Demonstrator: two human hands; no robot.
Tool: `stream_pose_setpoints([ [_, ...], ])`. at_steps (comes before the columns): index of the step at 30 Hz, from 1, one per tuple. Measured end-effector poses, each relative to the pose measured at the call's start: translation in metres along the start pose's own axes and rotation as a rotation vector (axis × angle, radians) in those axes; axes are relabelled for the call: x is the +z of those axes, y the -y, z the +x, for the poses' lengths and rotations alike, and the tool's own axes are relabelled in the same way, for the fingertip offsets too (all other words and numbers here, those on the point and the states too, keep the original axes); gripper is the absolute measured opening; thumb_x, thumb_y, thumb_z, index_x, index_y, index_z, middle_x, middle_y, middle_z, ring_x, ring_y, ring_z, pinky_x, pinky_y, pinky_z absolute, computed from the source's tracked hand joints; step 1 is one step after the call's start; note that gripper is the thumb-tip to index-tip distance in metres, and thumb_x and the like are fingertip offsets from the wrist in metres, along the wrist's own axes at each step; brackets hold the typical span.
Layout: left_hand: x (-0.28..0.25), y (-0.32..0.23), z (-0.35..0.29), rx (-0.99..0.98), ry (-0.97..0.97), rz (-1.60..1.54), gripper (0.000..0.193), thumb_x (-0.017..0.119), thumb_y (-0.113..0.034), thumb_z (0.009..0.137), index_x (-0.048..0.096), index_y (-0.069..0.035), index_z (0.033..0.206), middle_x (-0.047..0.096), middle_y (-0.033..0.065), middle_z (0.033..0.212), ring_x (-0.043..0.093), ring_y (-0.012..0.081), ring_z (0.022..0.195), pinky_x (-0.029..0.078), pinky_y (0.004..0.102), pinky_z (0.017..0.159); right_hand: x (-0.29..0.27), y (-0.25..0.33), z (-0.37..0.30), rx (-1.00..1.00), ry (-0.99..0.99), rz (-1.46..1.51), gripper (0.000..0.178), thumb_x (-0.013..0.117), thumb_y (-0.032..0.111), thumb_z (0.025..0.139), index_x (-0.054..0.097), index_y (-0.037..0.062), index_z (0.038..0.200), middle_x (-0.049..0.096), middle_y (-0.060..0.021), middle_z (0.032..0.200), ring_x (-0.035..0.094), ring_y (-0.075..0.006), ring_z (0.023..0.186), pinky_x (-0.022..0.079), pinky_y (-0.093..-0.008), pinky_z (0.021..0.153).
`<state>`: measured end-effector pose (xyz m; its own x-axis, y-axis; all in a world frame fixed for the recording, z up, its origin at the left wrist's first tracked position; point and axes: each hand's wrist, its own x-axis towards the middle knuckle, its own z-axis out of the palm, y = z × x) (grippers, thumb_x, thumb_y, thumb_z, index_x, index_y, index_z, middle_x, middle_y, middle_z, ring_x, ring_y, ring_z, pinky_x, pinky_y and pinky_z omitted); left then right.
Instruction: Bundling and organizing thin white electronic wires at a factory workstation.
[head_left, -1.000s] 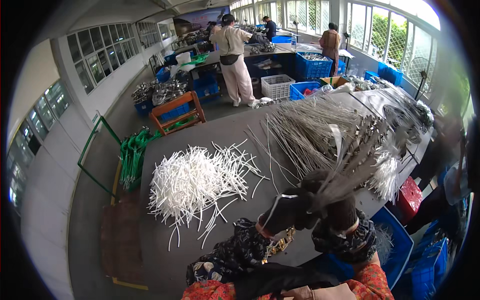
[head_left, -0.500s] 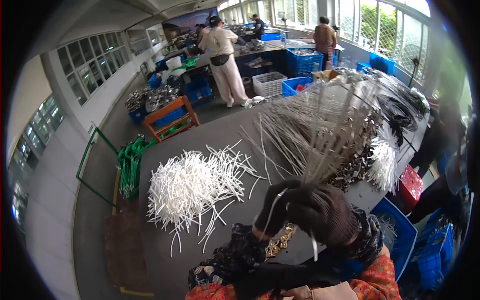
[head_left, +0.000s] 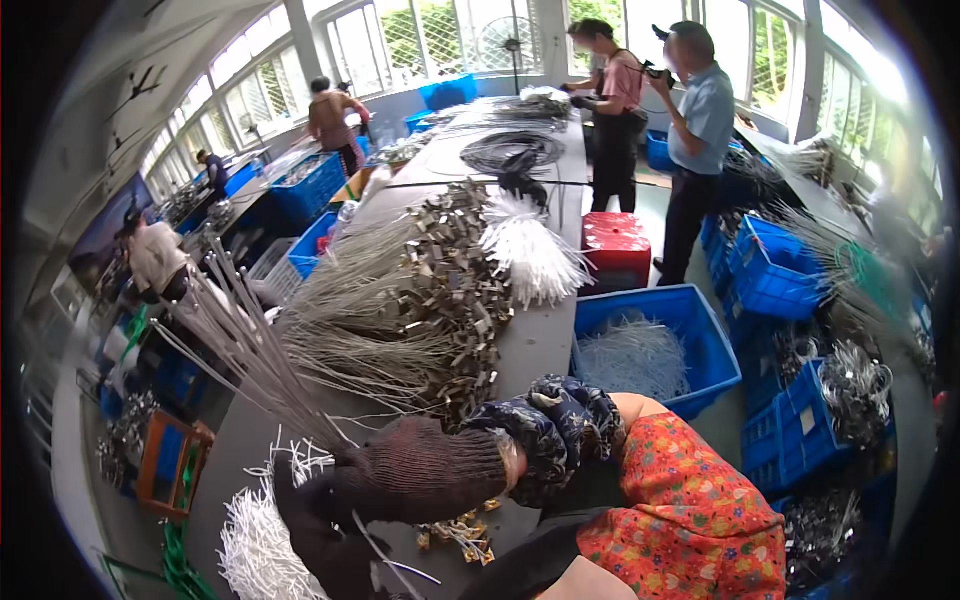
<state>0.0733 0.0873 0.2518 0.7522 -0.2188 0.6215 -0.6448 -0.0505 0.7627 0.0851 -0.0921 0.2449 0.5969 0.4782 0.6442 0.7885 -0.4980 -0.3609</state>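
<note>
My right hand (head_left: 410, 465), in a dark knit glove, is closed around the lower end of a bundle of thin grey cables (head_left: 255, 370). The bundle fans out up and to the left above the table. Against it on the left is my left hand (head_left: 315, 525), in a dark glove, its fingers bent and partly blurred. A thin pale tube (head_left: 385, 555) pokes out below the left hand's fingers. Beneath the hands, small brass-coloured fittings (head_left: 460, 535) lie on the table. A heap of short white tubes (head_left: 255, 550) is partly hidden behind my left hand.
On the grey table (head_left: 540, 345) lie many grey cables with metal ends (head_left: 445, 290), a white strand bundle (head_left: 530, 255) and coiled dark cable (head_left: 510, 150). A blue bin (head_left: 705, 345) and red box (head_left: 615, 250) stand right. Two people (head_left: 695, 130) stand beyond, one holding a camera.
The view has swung to the right, bringing the blue bin, red box and two standing people into sight. The cable bundle now leans left, still in my right hand.
</note>
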Motion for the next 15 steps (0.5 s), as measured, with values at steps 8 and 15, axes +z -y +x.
stream_pose_setpoints([
  [8, 0.011, 0.051, 0.0, -0.183, 0.133, -0.114, 0.039, 0.075, -0.005, 0.067, 0.065, 0.003, 0.105, 0.065, 0.0104, 0.084, 0.064, 0.017, 0.08, 0.052, 0.03, 0.067, -0.02, -0.006, -0.009, 0.217, 0.001, 0.337, 0.013, 0.063, 0.018, 0.082, 0.057, 0.0129, 0.092, 0.059, -0.0082, 0.079, 0.062, -0.0295, 0.073, 0.049, -0.0371, 0.06],
  [15, 0.03, 0.051, -0.003, -0.203, -0.083, -0.094, 0.039, 0.075, -0.004, 0.067, 0.065, 0.003, 0.104, 0.065, 0.0096, 0.082, 0.064, 0.017, 0.08, 0.052, 0.0295, 0.068, -0.002, -0.012, -0.002, 0.056, -0.063, -0.286, 0.02, 0.063, 0.026, 0.081, 0.058, 0.0111, 0.093, 0.056, -0.0101, 0.082, 0.059, -0.0298, 0.075, 0.046, -0.0401, 0.064],
])
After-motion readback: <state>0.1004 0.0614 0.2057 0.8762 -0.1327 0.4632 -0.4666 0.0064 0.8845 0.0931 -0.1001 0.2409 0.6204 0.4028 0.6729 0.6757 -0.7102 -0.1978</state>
